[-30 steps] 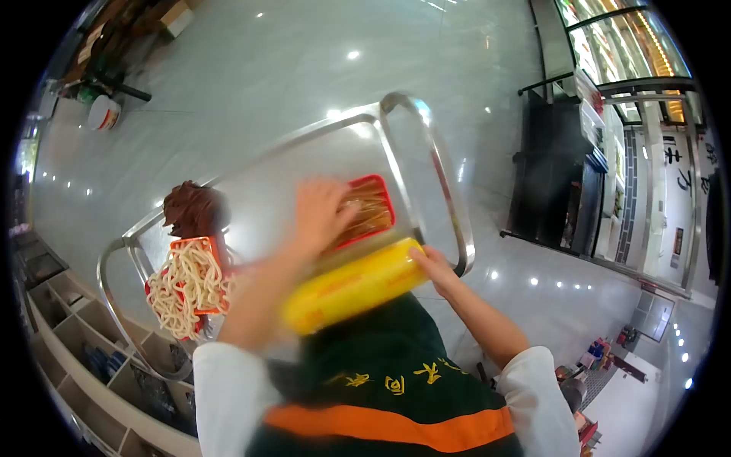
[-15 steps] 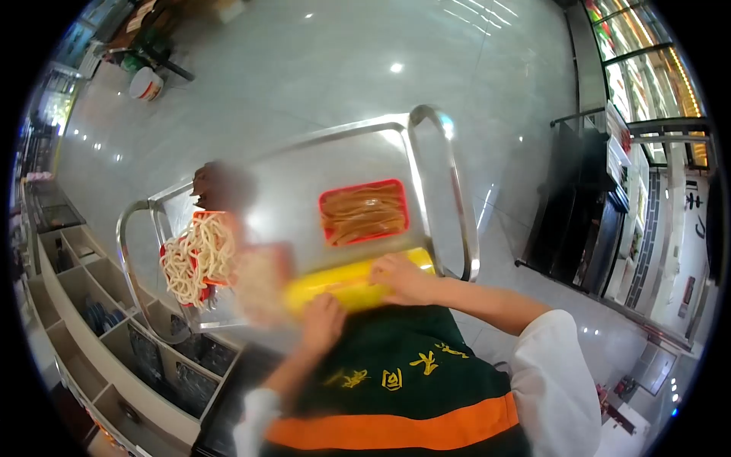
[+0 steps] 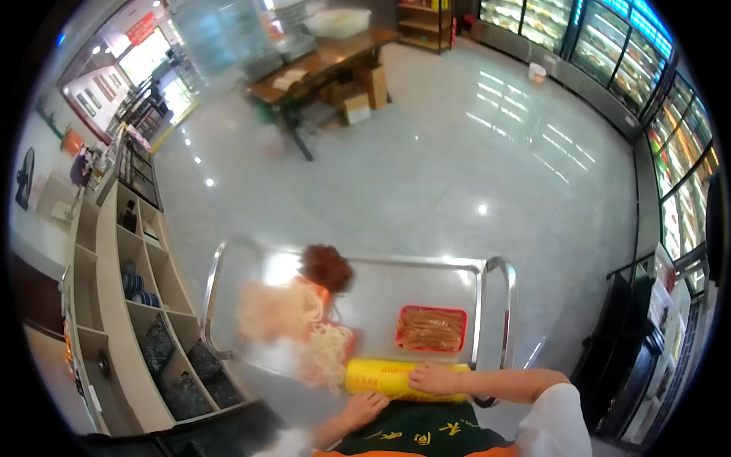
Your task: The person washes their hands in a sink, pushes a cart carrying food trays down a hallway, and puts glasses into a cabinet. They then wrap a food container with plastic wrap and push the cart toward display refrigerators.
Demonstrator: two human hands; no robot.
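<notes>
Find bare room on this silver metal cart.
Between the brown heap and red rectangular tray of brown strips, and between tray and far rail. Pale noodles crowd the left; left hand, right hand and long yellow roll, the front.

left hand [image 3: 365,409] leaving the red tray [image 3: 431,348] uncovered and now touching the yellow roll [image 3: 384,372] along its near side, right hand [image 3: 432,378] shifting inward from its end, view lifting, showing more of the wooden table [image 3: 339,59]

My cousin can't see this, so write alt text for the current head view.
A right hand lies on a yellow roll, a left hand at its near edge. A metal cart holds pale noodles and a red tray of brown strips.
</notes>
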